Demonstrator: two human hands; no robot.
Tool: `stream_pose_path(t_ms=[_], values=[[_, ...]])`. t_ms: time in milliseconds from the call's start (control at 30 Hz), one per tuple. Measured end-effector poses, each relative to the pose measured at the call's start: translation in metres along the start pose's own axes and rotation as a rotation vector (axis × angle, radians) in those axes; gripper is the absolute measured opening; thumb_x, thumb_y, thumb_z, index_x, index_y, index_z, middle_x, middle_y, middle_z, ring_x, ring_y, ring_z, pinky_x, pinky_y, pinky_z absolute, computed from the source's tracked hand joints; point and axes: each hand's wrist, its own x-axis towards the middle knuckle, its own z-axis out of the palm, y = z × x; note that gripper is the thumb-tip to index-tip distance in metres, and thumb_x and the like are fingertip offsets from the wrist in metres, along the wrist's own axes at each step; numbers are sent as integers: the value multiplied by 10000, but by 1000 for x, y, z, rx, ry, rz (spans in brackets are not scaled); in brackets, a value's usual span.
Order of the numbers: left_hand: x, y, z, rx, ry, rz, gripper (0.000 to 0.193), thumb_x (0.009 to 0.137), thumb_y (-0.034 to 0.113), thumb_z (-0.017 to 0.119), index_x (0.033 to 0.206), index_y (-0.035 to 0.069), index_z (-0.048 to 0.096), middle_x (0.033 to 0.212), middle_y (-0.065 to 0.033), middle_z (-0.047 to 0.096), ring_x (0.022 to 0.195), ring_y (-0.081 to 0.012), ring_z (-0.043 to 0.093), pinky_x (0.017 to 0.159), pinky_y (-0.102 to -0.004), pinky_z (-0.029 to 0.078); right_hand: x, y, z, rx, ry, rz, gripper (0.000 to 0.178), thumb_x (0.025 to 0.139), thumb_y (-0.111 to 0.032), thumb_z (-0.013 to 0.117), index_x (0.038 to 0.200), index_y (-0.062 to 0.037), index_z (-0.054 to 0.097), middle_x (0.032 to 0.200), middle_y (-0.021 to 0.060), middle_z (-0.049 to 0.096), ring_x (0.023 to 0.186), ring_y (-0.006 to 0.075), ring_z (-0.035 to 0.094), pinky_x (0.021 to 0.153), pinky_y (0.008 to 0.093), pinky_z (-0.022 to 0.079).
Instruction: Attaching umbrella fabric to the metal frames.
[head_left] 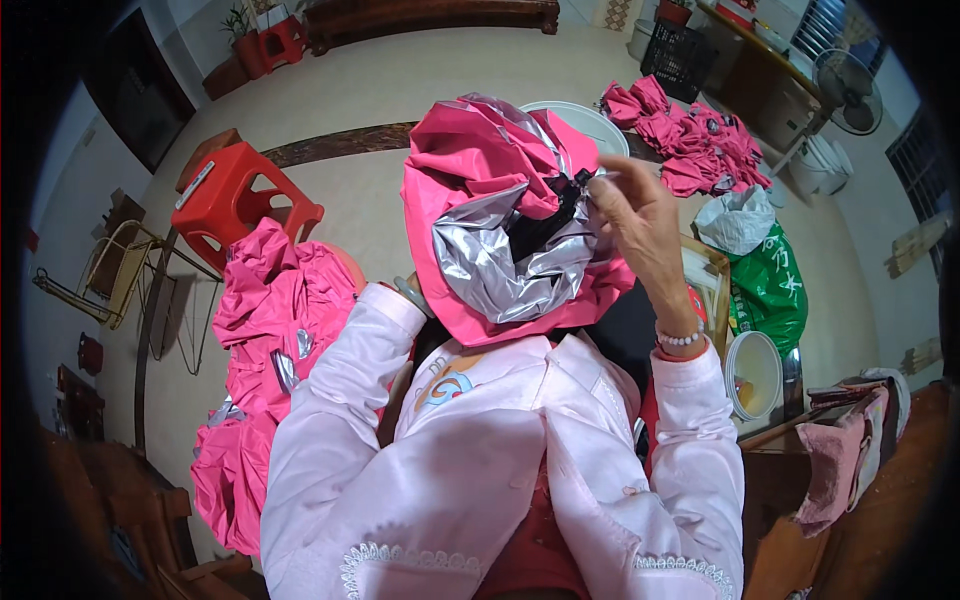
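Observation:
A crumpled pink cloth cover with a shiny silver lining (505,225) is held up in front of me. My right hand (640,225) pinches a small black part (578,187) at its upper right edge. My left hand is hidden behind the cloth; only the wrist with a green bangle (412,295) shows at the cloth's lower left, so its grip cannot be seen. Both arms wear pale pink sleeves, and a white bead bracelet (680,339) sits on the right wrist.
A heap of the same pink covers (265,360) lies at my left, beside a red plastic stool (235,200). More pink covers (690,135) lie piled far right. A green sack (768,285), a white bucket (752,372) and a standing fan (848,90) are at the right.

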Motion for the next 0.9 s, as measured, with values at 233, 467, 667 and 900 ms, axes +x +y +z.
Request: stream_pose_path(t_ms=[233, 467, 667, 900], values=[[4, 17, 8, -56, -53, -240, 489, 873, 247, 512, 1287, 34, 360, 1310, -100, 391, 1205, -208, 358, 1012, -333, 295, 1, 27, 0, 98, -212, 286, 199, 838, -215, 598, 891, -23, 586, 665, -51, 512, 567, 12, 431, 489, 159, 335], [-2, 33, 20, -108, -113, -470, 483, 870, 233, 521, 1282, 32, 368, 1309, -98, 393, 1193, -204, 373, 1005, -330, 305, 3, 56, -6, 191, -120, 413, 218, 858, -246, 568, 885, -33, 605, 672, -54, 533, 548, 9, 449, 458, 166, 347], [12, 21, 27, -257, -230, -292, 469, 797, 107, 620, 1219, 12, 440, 1273, -88, 435, 1100, -174, 456, 947, -300, 371, 10, 87, -19, 337, -121, 449, 218, 870, -224, 548, 916, -20, 609, 723, -28, 577, 568, 25, 491, 477, 169, 384], [22, 57, 32, 26, -265, -183, 425, 785, 90, 626, 1176, 1, 486, 1192, -100, 507, 1051, -177, 482, 911, -295, 392, 19, 97, -25, 330, -127, 458, 197, 852, -133, 551, 980, 9, 600, 797, 18, 612, 632, 53, 545, 542, 186, 445]])
